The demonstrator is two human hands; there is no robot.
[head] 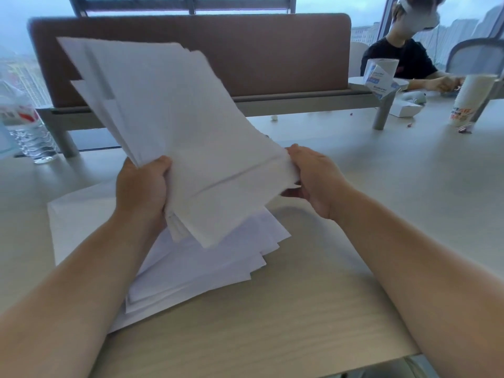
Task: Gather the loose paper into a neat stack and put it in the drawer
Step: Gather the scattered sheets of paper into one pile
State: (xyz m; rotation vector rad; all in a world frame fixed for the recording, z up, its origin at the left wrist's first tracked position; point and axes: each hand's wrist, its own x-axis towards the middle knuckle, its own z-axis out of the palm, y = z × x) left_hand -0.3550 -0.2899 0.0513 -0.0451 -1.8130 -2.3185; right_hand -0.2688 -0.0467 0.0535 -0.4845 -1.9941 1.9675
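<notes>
We see the left hand (141,186) and right hand (313,181) gripping a tilted sheaf of white paper sheets (174,132) by its side edges (corners uneven) — raised above more fanned white sheets (207,268) lying on the pale wooden desk (272,336).

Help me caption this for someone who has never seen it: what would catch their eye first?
First, the fanned bundle of white paper lifted above the desk's middle, with the left hand and right hand each holding a side. Under it, more loose sheets lie splayed on the desk. Behind stands a brown divider panel, with another person seated far right.
</notes>
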